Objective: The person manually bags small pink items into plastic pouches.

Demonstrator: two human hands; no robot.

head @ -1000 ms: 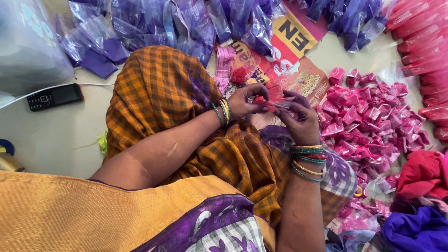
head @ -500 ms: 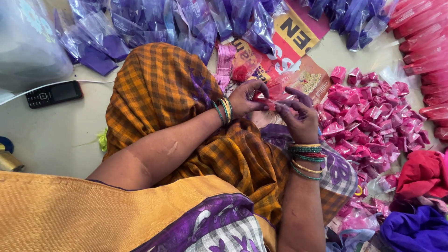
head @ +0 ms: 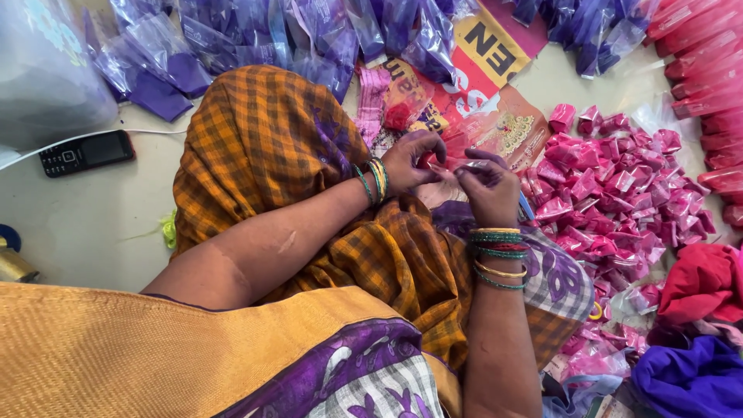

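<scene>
Above the checked orange cloth (head: 271, 155), both hands pinch one small clear packet (head: 449, 166).
Left hand (head: 410, 159) and right hand (head: 487, 190) fingers grip it — best kept taut, left of the pink packet heap (head: 619, 193).

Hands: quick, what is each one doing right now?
Left hand: closed, pinching a small clear packet.
Right hand: closed, gripping the same packet's other end.
</scene>
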